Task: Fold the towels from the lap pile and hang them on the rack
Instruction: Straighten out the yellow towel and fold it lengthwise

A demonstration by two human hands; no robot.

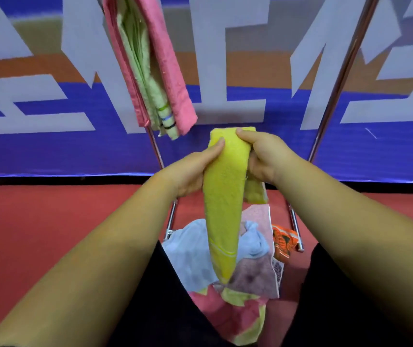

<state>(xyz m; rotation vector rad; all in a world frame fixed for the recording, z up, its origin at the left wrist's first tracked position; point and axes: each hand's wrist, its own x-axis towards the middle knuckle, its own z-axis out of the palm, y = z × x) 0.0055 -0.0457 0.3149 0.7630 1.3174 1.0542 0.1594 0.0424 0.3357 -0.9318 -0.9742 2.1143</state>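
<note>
Forearms: both bare, coming in from the bottom corners and meeting at mid-frame.
Thighs: black-clad (162, 309), one under each forearm.
Lap pile (225, 291): sits between the thighs, straight below the hands. Light blue towel (190, 251) on the left-hand side, mauve towel (255, 276) on the right-hand side, pink-and-yellow towel (230, 316) nearest the body.
Left hand (190, 169): thumb pressed on the near face of the yellow-green towel (223, 196) just under its top fold. Fingers are hidden behind the cloth; it pinches the towel.
Right hand (263, 156): thumb on the top fold, fingers curled round the far layer; it grips the towel.
Yellow-green towel: narrow strip doubled over at the top and held between both hands. Long end hangs straight down, its striped hem overlapping the pile; contact can't be told. Short end hangs below the right hand.
Rack: chrome tubes. Left leg (156, 151) runs up just beyond the left hand; right upright (338, 78) is well to the right of the right hand. Both feet lie on the floor either side of the pile.
Hung towels: pink towel (167, 71) wrapped over a pale green towel (140, 66), up and left of the hands. Their lower ends are near the held towel's top fold, not touching.
Open room: the span from the hung towels to the right upright, above the right hand, shows only banner (50, 146).
Edges: banner's bottom edge meets a black strip, then red floor (50, 209), beyond both wrists.
Orange patterned cloth (284, 240): below the right hand, at the pile's far edge.
</note>
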